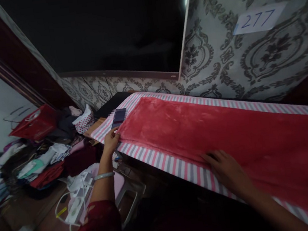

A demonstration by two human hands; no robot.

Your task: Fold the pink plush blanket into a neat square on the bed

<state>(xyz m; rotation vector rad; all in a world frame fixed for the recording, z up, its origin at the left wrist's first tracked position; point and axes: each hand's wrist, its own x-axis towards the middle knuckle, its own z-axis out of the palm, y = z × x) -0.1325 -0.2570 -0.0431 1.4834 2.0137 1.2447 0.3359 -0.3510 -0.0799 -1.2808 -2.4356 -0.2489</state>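
Note:
A long red plush blanket [188, 122], folded into a strip, lies on a striped pink, grey and white cloth [174, 165]. At the blanket's near left corner, my left hand [110, 140] is closed with the fabric edge between thumb and fingers. Just beyond it a dark flat object [119, 116], partly pixelated, rests on the striped cloth. My right hand [226, 168] lies along the blanket's near edge, its fingers stretched out over the red fabric. The thumb of that hand is hidden.
A big dark television [109, 27] hangs above the table's back edge. Piled clothes [47, 158] and a red bag [34, 124] are at the left. A power strip with white cables [78, 207] lies low beside a pink stool [120, 181]. A paper [260, 19] reads 277.

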